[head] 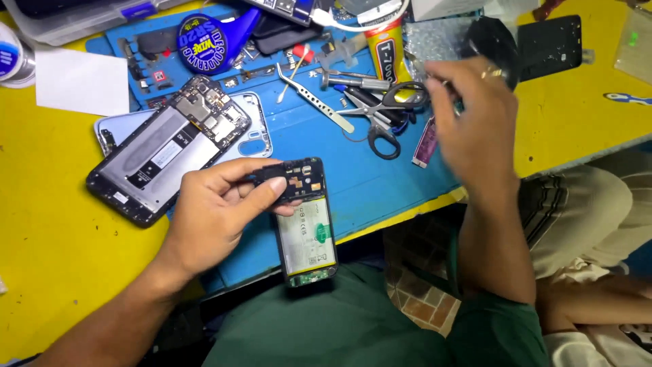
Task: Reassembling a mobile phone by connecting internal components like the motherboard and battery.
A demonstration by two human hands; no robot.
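left hand (216, 216): fingers pinch the opened black phone with bare battery (305, 221) over the tabletop edge | right hand (472, 122): blurred above black-handled scissors (388, 112), fingers' state unclear | near: second opened phone (166, 146), steel tweezers (314, 98) on blue mat (380, 180)

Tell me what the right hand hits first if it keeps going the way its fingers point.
The right hand points up and left over the blue mat. First in line look like the black-handled scissors, just past the fingertips. Its height above them is unclear, and the hand is motion-blurred.
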